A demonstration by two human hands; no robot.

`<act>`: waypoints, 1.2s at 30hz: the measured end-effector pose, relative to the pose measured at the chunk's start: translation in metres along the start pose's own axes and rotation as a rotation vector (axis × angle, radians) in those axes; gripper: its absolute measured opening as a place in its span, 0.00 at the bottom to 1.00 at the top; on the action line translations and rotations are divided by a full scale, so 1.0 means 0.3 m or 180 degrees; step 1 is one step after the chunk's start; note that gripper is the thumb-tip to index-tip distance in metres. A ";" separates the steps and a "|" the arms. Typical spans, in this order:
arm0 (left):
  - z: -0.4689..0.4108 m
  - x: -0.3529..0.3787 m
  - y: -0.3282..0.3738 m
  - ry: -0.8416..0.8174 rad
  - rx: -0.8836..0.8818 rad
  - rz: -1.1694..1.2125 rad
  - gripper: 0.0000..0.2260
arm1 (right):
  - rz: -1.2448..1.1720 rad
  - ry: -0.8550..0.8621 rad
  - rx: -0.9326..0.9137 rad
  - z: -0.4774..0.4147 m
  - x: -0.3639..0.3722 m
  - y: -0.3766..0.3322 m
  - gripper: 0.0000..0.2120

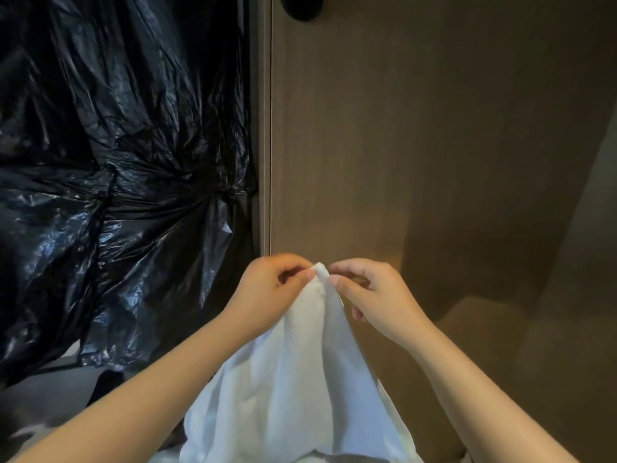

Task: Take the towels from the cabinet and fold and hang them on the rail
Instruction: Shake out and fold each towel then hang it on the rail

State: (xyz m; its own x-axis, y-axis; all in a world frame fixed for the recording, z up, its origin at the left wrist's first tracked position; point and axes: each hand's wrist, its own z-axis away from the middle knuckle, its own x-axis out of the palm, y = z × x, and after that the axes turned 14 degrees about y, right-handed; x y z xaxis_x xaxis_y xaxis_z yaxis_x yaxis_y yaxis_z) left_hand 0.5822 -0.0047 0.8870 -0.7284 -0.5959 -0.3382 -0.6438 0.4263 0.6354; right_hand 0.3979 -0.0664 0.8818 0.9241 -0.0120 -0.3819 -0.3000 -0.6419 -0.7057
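Both hands (267,292) (377,295) in pinch on towel (300,379)

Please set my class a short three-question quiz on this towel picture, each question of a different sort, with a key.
1. True or false: the left hand and the right hand both pinch the towel at its top.
2. What is to the left of the wooden panel? A black plastic sheeting; B a mirror; C a window.
3. Fill the gap: the towel's colour is ___.
Key: 1 true; 2 A; 3 white.
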 end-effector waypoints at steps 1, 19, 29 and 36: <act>0.005 0.001 0.001 0.0012 -0.0019 0.0026 0.06 | -0.0031 -0.0011 -0.0011 0.005 0.005 0.004 0.07; 0.055 0.001 0.010 0.0055 -0.0481 0.0268 0.08 | -0.0199 0.0293 -0.0039 0.043 0.034 0.028 0.08; 0.070 -0.013 -0.001 -0.0064 -0.0585 0.0383 0.03 | -0.0316 -0.0170 -0.0093 0.034 0.013 -0.004 0.07; 0.079 -0.042 -0.013 -0.0203 -0.0701 0.0364 0.07 | -0.0158 0.0133 -0.0164 0.033 0.012 -0.023 0.07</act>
State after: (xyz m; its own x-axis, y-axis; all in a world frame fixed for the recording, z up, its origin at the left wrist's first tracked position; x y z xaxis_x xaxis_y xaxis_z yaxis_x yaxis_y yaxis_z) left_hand 0.5882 0.0173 0.8724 -0.8114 -0.5050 -0.2942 -0.4948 0.3258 0.8056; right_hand 0.4009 -0.0545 0.8794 0.9470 -0.0105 -0.3211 -0.2419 -0.6810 -0.6911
